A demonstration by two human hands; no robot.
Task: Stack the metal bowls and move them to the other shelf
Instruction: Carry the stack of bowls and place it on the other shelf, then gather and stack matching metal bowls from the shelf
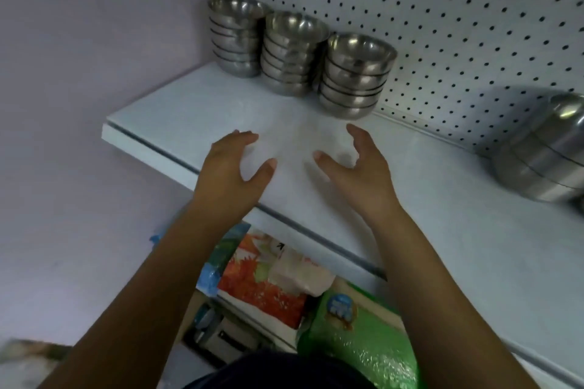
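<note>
bowls (294, 54): shiny silver-grey metal
shelf (426, 199): pale blue-white
back panel (442, 9): white, dotted with rows of black holes
wall (79, 41): pale lilac
bags below (357, 335): green, orange-red, blue

A white wall with little holes (442, 9) stands behind. Down below lie a green bag (363, 341) and an orange bag (262, 290).

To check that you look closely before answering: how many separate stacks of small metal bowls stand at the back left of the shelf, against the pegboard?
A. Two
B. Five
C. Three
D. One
C: three stacks stand in a row on the shelf, the left stack, the middle stack and the right stack, while the left hand and the right hand are open and empty in front of them.
</note>
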